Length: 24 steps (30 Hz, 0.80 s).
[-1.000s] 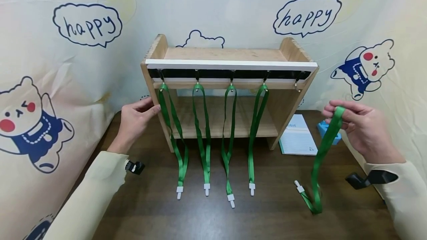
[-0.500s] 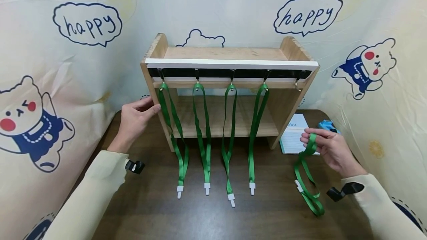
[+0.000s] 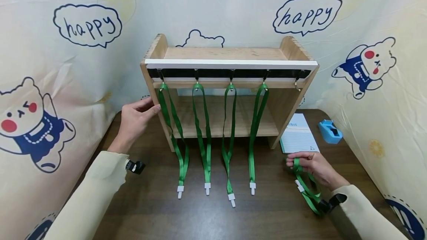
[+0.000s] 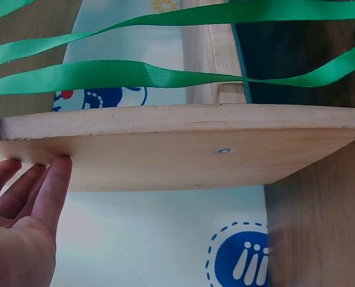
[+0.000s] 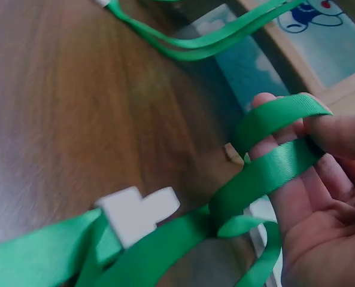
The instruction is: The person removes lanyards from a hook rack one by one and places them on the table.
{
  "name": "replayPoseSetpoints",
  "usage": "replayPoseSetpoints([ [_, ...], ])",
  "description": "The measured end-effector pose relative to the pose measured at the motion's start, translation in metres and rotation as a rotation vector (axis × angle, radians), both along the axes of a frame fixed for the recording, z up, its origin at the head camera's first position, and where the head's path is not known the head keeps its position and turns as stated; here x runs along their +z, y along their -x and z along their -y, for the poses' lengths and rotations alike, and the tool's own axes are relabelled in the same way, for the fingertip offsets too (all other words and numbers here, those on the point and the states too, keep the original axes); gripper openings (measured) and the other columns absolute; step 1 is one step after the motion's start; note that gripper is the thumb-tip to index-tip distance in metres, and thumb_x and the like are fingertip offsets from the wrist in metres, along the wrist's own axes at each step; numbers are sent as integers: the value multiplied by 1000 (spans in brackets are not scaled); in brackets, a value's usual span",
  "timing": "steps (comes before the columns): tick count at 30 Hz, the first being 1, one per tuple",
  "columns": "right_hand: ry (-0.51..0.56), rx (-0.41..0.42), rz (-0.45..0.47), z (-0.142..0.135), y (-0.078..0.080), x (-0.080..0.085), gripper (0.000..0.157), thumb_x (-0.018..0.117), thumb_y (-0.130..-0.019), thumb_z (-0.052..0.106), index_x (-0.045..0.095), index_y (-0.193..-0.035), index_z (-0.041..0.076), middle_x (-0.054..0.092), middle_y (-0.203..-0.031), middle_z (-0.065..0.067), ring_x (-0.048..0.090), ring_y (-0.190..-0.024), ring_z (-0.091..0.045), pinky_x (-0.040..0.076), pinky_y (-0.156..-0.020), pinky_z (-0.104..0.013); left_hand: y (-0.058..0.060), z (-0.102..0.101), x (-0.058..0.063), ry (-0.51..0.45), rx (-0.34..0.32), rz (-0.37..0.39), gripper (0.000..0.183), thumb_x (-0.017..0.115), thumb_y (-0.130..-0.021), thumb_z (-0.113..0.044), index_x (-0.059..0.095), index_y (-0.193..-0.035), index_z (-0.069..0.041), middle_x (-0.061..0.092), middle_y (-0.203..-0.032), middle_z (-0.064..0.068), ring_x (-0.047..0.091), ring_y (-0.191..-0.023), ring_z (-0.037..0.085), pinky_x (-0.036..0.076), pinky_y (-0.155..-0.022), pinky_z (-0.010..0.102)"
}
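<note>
At the left side panel of a wooden shelf [image 3: 227,117], my left hand [image 3: 135,121] has its thumb on the front edge and its fingers against the outer face; the left wrist view shows the fingers [image 4: 51,191] touching the wood. My right hand [image 3: 315,167] pinches the loop of a green lanyard [image 5: 279,173] between thumb and fingers, low over the table at the right. The lanyard's lower part lies folded on the table, with its white clip [image 5: 135,215] showing. Several other green lanyards [image 3: 258,117] hang from hooks along the shelf's front rail.
The rightmost hook [image 3: 297,84] carries no lanyard. A light blue notepad [image 3: 298,134] and a blue plastic object [image 3: 330,131] lie on the brown table [image 3: 150,210] right of the shelf. Patterned cloth [image 3: 227,3] surrounds the table behind and at the sides.
My right hand has moved down and left with the lanyard's loop, and more of the strap has folded onto the table. The left hand stays at the shelf.
</note>
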State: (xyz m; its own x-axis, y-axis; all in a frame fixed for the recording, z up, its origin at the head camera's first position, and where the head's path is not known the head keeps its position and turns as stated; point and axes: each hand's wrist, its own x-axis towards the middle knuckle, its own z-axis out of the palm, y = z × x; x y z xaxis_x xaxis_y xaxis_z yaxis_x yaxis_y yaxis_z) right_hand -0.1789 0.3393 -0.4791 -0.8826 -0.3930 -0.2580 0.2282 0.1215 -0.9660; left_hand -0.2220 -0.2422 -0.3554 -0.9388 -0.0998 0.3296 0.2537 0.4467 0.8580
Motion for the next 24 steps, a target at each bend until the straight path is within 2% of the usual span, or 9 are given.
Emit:
replayPoseSetpoints([
  [3,95,117,0,-6,0,-1,35,45,-105,1,59,-137,-5,74,-125,-4,72,-114,-15,57,-96,-27,0,0,0,3,0,1,51,73,-94,-35,65,-136,-6,74,-123,10,64,-97,-4,53,-80,8],
  [7,376,273,37,-15,1,4,45,32,-105,-8,50,-146,-2,64,-142,-9,64,-129,-19,51,-107,-32,0,0,0,1,1,4,52,73,-94,-35,65,-135,-6,74,-122,8,64,-97,-5,53,-80,8],
  [10,506,339,21,-20,3,9,51,23,-104,-13,44,-150,-3,58,-149,-12,59,-135,-23,47,-111,-35,0,0,0,-1,2,6,52,73,-94,-35,65,-135,-6,74,-121,7,64,-98,-5,53,-80,8],
  [12,525,341,-18,-21,3,13,52,22,-104,-13,44,-150,-3,57,-150,-12,58,-135,-24,47,-111,-35,0,0,1,-2,3,5,52,73,-94,-35,65,-135,-6,74,-122,8,64,-98,-5,53,-80,8],
  [17,543,278,-118,-19,0,30,50,24,-104,-13,50,-146,-3,60,-146,-13,60,-133,-26,50,-107,-35,0,-1,1,-9,-5,5,52,73,-94,-35,65,-135,-6,74,-121,7,64,-98,-4,53,-81,8],
  [24,594,214,-246,-13,-4,70,46,29,-104,-12,51,-144,-5,62,-143,-16,62,-131,-27,51,-106,-37,0,0,1,-15,-6,12,52,73,-94,-36,65,-136,-6,74,-121,6,64,-97,-4,53,-80,8],
])
